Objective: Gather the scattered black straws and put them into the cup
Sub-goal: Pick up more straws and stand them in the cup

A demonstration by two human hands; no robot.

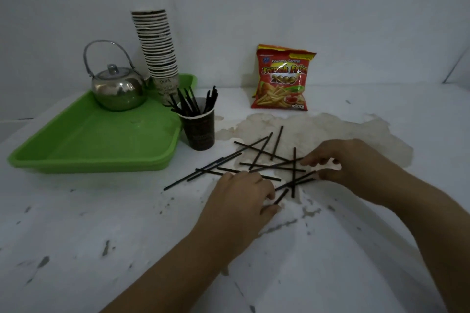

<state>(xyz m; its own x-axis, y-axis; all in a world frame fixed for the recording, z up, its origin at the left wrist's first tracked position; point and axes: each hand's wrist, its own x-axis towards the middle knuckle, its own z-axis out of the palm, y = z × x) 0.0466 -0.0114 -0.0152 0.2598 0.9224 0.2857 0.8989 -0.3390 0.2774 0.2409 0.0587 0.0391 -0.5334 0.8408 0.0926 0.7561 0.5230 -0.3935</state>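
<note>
Several black straws (256,157) lie crossed in a loose heap on the white table, right of centre. A dark paper cup (199,132) stands upright to their upper left and holds several more black straws (189,103). My left hand (241,195) rests palm down on the near side of the heap, its fingertips pinched on the end of one black straw (281,195). My right hand (348,162) reaches in from the right, its thumb and fingers closing around the ends of a few straws at the heap's right edge.
A green tray (101,140) at the left carries a steel teapot (117,89) and a tall stack of paper cups (159,53). A red snack bag (282,79) leans against the back wall. A brownish stain (330,129) spreads under the straws.
</note>
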